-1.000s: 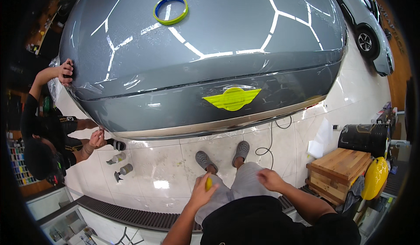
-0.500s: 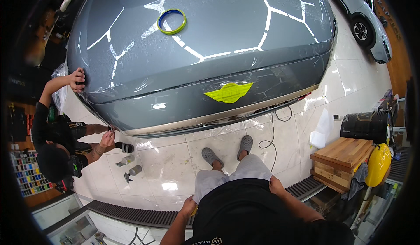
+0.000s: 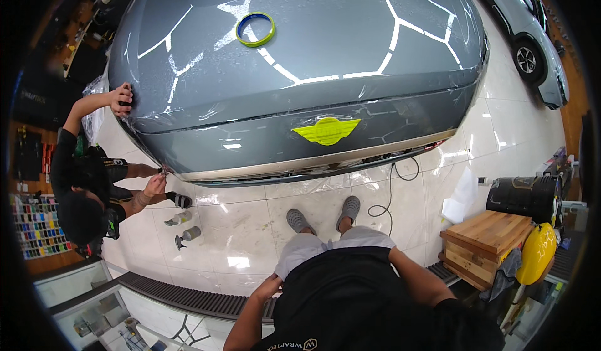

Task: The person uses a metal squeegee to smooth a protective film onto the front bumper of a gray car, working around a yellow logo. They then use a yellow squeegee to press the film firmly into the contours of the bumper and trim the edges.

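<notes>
My left hand (image 3: pixel 270 286) is at my left hip beside the light grey shorts (image 3: pixel 300 254); its fingers are mostly hidden. On the right, my forearm (image 3: pixel 414 276) runs to the other side of the shorts, where the hand is tucked out of sight. Before me stands a grey car (image 3: pixel 263 107) with glossy clear film on its surface. A yellow-green winged badge cover (image 3: pixel 327 131) sits on its near face. Higher up lies a roll of yellow-green tape (image 3: pixel 255 30). Neither of my hands touches the car.
A co-worker (image 3: pixel 84 207) crouches at the car's left corner, both hands at its edge. Spray bottles (image 3: pixel 188 236) stand on the floor nearby. A black cable (image 3: pixel 391 194) lies by my feet. To the right are a wooden box (image 3: pixel 485 241), a black drum (image 3: pixel 524 196) and another car (image 3: pixel 532 50).
My right hand has slipped out of sight at the right side of the shorts. My left hand has shifted slightly up at the hip. The view has tilted a little.
</notes>
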Motion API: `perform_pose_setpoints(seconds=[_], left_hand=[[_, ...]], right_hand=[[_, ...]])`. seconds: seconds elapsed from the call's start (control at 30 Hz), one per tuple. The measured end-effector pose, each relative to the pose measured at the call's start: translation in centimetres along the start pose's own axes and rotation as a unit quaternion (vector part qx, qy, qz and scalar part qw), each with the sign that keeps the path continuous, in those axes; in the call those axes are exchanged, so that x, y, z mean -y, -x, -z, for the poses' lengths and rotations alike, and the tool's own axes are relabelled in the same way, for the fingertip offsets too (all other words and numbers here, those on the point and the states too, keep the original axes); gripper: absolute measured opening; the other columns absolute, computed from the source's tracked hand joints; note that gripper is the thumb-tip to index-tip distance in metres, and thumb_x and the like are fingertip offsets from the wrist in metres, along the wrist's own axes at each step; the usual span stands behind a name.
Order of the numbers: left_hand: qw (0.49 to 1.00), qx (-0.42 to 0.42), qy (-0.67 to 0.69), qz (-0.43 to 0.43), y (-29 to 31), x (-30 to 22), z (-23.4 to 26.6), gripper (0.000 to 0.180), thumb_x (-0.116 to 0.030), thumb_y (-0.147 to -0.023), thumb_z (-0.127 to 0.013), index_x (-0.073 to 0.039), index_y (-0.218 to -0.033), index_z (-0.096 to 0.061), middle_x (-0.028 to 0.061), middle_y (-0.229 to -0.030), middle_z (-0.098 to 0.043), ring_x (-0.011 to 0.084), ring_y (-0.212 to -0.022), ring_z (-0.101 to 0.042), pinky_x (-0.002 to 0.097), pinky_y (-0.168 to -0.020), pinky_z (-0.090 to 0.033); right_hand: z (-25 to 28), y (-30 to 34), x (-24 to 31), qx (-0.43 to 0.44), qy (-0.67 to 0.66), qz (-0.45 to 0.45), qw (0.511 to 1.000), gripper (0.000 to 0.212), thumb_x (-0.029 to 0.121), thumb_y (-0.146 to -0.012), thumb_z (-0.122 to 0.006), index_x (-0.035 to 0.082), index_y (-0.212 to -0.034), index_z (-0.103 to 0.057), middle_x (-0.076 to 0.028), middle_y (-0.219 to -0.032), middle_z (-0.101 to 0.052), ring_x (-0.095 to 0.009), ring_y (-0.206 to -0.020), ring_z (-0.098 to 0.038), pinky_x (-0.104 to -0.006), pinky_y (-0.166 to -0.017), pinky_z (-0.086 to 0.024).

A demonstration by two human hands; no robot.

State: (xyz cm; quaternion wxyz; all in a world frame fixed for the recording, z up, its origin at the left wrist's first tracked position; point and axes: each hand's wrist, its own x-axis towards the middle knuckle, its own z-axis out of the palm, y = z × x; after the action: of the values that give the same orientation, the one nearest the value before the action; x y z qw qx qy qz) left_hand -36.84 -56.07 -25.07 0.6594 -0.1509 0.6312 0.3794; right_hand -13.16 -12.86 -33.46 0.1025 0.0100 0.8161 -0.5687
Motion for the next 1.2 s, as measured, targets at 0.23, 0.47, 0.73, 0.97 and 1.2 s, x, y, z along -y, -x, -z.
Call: perform_pose_setpoints(seconds=[0.23, 0.47, 0.73, 0.97, 1.2], left_hand=[[0.906, -0.072, -0.399, -0.123, -1.2, -2.8, 1.7, 0.050, -0.037, -0.094, -0.059, 0.002, -0.125, -0.065, 0.0282, -0.116, -0.069, 0.0452, -0.108, -0.065, 0.0496, -0.096, -0.051], [0.770, -0.242, -0.497, -0.319, 1.1, -14.4, 4.0, 0.036, -0.025, -0.094, -0.062, 0.000, -0.120, -0.068, 0.0234, -0.117, -0.068, 0.0443, -0.107, -0.064, 0.0508, -0.096, -0.050], [0.619, -0.319, -0.371, -0.614, 2.1, -32.1, -6.8, 0.044, -0.012, -0.091, -0.068, 0.001, -0.132, -0.060, 0.0221, -0.126, -0.059, 0.0407, -0.113, -0.056, 0.0481, -0.097, -0.046], [0.582, -0.415, -0.323, -0.620, 0.1, -37.6, -10.6, 0.046, -0.011, -0.090, -0.069, -0.001, -0.135, -0.060, 0.0222, -0.130, -0.054, 0.0385, -0.114, -0.055, 0.0472, -0.098, -0.046], [0.582, -0.532, -0.278, -0.550, -2.0, -38.0, -13.4, 0.047, -0.009, -0.091, -0.067, -0.002, -0.137, -0.059, 0.0225, -0.137, -0.049, 0.0382, -0.119, -0.052, 0.0477, -0.101, -0.044]], right_hand=[[3.3, 2.1, 7.0, -0.024, 0.064, -0.015, 0.998, 0.049, 0.015, -0.087, -0.062, 0.001, -0.134, -0.056, -0.027, -0.120, -0.064, -0.045, -0.111, -0.060, -0.0466, -0.099, -0.050], [5.0, 2.9, 13.3, 0.089, 0.262, -0.315, 0.908, 0.041, 0.012, -0.087, -0.058, -0.001, -0.126, -0.061, -0.028, -0.114, -0.064, -0.044, -0.106, -0.063, -0.0493, -0.094, -0.052], [14.6, 4.9, 20.3, -0.002, 0.263, -0.470, 0.843, 0.031, 0.009, -0.091, -0.052, 0.002, -0.118, -0.065, -0.026, -0.111, -0.068, -0.043, -0.106, -0.065, -0.0520, -0.092, -0.052], [24.2, -7.5, 23.7, -0.224, 0.109, -0.191, 0.949, 0.029, 0.001, -0.098, -0.053, -0.001, -0.126, -0.059, -0.012, -0.090, -0.062, -0.024, -0.076, -0.059, -0.0330, -0.071, -0.050], [30.0, -19.9, 23.8, -0.118, 0.152, 0.039, 0.981, 0.024, 0.008, -0.098, -0.061, 0.000, -0.120, -0.062, -0.019, -0.092, -0.066, -0.038, -0.080, -0.065, -0.0406, -0.072, -0.052]])
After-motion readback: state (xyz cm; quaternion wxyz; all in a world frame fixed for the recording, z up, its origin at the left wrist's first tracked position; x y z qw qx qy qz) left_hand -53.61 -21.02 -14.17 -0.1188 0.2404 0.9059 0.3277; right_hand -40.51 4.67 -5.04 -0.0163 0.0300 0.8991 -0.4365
